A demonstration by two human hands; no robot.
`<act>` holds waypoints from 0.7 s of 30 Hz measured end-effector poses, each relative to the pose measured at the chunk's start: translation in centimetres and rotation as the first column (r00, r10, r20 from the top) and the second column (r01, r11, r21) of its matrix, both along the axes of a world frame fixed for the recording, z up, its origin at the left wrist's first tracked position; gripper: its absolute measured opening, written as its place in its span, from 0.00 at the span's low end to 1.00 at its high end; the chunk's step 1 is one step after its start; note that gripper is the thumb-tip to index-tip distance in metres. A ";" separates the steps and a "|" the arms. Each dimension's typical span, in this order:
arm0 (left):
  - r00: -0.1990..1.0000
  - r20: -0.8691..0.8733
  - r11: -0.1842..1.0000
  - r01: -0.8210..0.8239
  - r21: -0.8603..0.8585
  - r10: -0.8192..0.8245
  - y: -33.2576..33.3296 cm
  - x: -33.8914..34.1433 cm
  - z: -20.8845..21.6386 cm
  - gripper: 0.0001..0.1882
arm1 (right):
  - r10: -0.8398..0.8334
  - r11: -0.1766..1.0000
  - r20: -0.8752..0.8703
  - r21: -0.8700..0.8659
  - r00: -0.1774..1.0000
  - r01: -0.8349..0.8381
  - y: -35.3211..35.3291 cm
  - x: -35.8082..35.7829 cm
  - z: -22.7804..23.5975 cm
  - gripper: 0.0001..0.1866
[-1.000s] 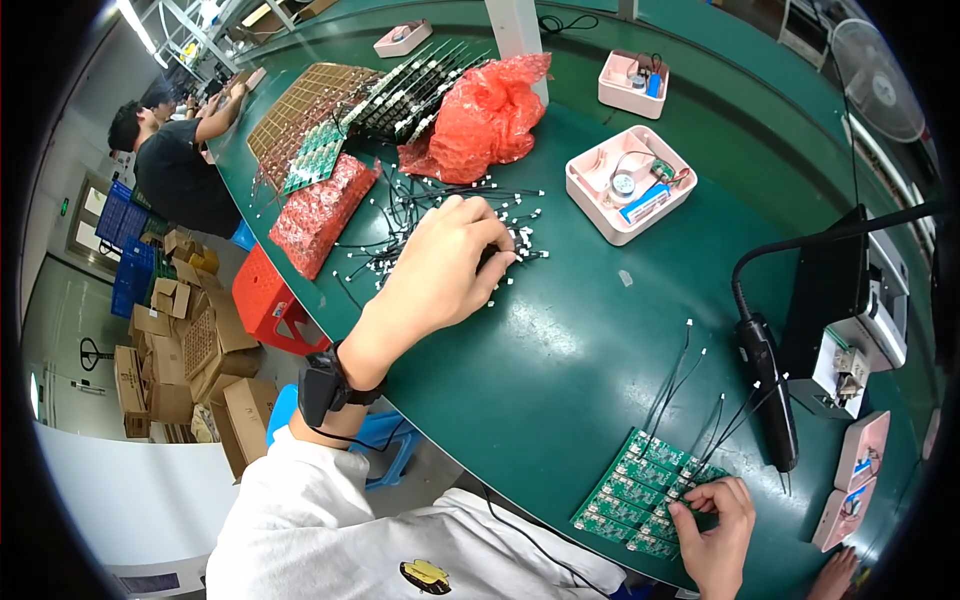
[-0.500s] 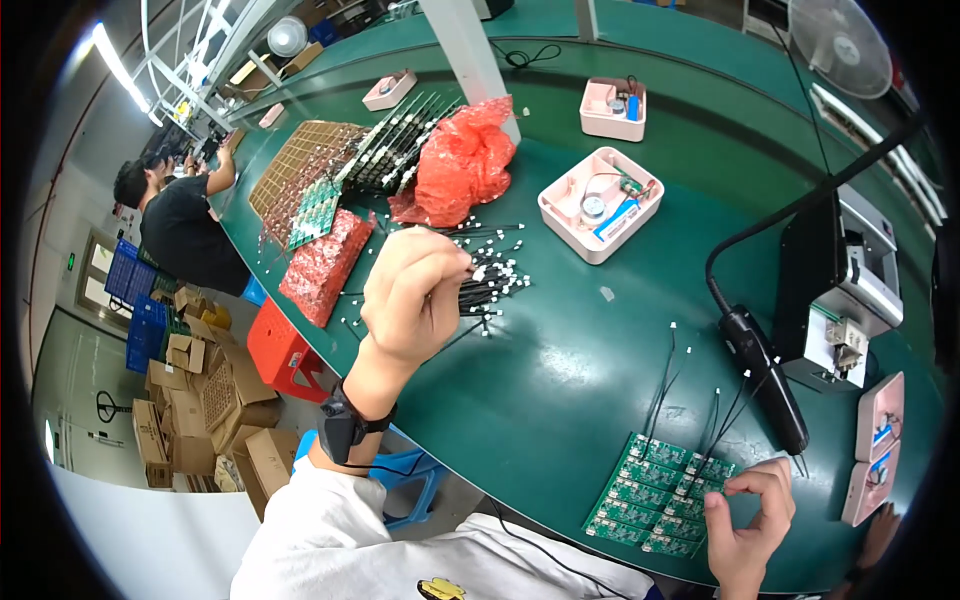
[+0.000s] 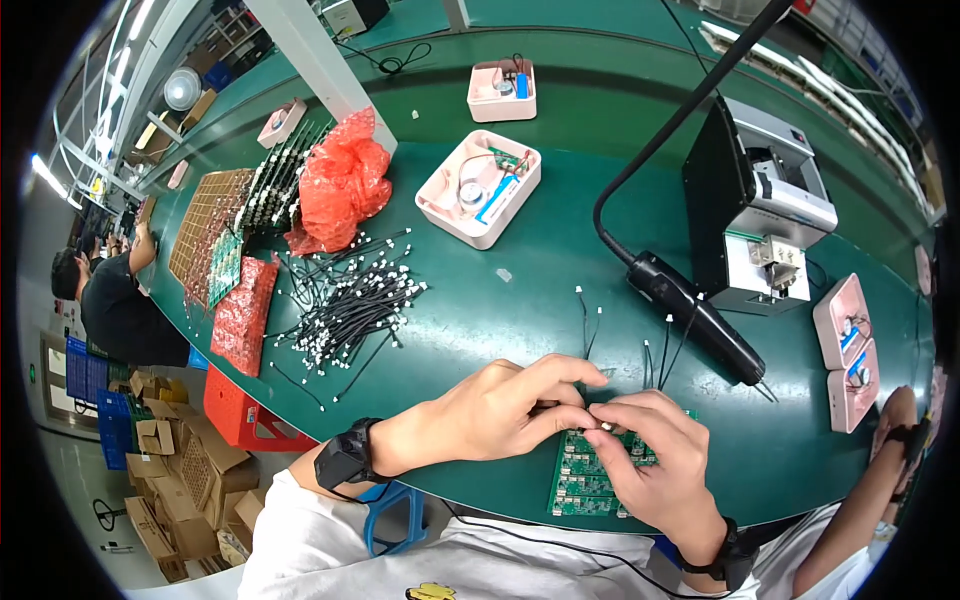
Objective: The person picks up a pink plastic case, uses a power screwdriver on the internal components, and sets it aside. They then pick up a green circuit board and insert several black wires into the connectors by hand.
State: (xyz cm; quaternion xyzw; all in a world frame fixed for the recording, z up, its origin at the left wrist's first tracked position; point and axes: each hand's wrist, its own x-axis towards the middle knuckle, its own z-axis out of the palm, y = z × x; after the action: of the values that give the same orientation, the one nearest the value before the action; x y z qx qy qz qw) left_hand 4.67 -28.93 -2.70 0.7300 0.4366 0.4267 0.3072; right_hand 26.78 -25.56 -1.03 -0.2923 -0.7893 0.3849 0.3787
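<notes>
Wires [image 3: 669, 319] with white ends stand up behind the hands, apparently already on the green circuit board [image 3: 583, 472], though their roots are hidden; its near rows show none. Many loose wires [image 3: 365, 300] lie heaped on the green table [image 3: 490, 330]. The board sits under both hands: right hand [image 3: 658, 455] pinches a small white piece [image 3: 607, 427]; left hand [image 3: 500, 410] is curled alongside, its grip hidden. Pink boxes [image 3: 455, 222] stand beyond; cardboard boxes [image 3: 205, 450] crowd the floor at left.
</notes>
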 end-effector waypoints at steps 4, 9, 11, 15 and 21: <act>0.996 -0.088 0.999 0.021 0.026 -0.018 0.1 -0.4 -0.4 0.20 | 0.012 0.963 0.020 -0.269 1.000 -0.006 -0.2 0.4 0.3 0.11; 0.910 -0.415 0.987 0.065 0.147 0.002 0.3 -1.6 0.5 0.18 | -0.038 0.984 0.277 0.176 0.960 -0.012 1.0 1.0 0.0 0.11; 0.866 -0.499 0.985 0.064 0.158 0.024 0.7 -2.0 1.1 0.18 | -0.125 0.930 0.363 0.368 0.923 -0.019 1.5 1.6 -0.5 0.12; 0.794 -0.590 0.973 -0.005 0.230 0.143 2.8 -4.2 3.7 0.24 | -0.249 0.875 0.415 0.485 0.875 0.019 2.2 3.9 -1.4 0.11; 0.446 -0.633 0.708 -0.664 0.239 0.632 14.1 -8.1 6.6 0.22 | -0.345 0.903 0.461 0.402 0.818 0.154 2.1 7.7 -2.1 0.11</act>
State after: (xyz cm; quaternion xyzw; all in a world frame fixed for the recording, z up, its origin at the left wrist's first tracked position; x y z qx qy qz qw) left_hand -3.44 -14.81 3.90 0.6021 0.7703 0.2056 -0.0438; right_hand 34.50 -23.44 -3.09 -0.4166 -0.8710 0.0923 0.2436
